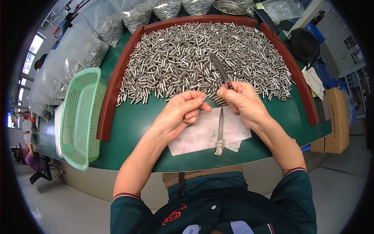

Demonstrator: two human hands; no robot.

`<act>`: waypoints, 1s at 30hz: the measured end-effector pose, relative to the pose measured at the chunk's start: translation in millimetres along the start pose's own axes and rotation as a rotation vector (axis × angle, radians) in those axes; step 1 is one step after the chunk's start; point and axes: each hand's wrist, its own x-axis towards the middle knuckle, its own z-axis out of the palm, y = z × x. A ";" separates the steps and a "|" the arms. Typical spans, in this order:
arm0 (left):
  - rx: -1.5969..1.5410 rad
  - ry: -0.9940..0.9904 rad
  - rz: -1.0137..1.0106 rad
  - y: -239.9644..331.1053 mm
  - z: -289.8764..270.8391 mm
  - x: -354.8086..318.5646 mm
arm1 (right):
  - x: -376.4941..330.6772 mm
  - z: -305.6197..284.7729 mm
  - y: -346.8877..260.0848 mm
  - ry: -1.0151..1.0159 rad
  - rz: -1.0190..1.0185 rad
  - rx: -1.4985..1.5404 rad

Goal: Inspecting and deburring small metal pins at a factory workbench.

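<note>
Silvery piece (204, 98) pinched in left hand (184, 110); dark blade (220, 69) slanting from right hand (244, 102)

A green table (130, 126) bears heaped metal pins (183, 58), a red-brown frame (116, 86), pale paper (196, 134) and a green basket (93, 117).

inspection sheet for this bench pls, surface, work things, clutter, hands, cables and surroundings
Surface: green tabletop with dark red rails around three sides of the heap
Work things: wide heap of short silver metal cylinders; slim pointed metal tool with wrapped handle, on stained whitish paper
Clutter: light green perforated plastic basket; clear plastic bags of metal pieces
Hands: left grip pinches a small silver piece; right grip holds a dark flat tool
Cables: none clearly distinguishable
Surroundings: round black fan, brown cardboard box
</note>
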 end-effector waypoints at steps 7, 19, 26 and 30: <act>-0.047 -0.050 -0.007 0.9 -2.9 0.8 | -0.6 -18.1 -5.5 0.145 0.079 0.152; -0.040 -0.016 0.016 -1.9 -11.7 0.7 | -132.0 -105.0 -4.0 0.489 -0.120 0.339; -0.152 -0.107 -0.008 6.8 -39.3 6.8 | -254.4 -155.5 31.7 1.071 -0.300 0.454; -0.121 -0.112 -0.031 11.1 -49.8 11.8 | -310.7 -178.5 60.3 1.399 -0.297 0.439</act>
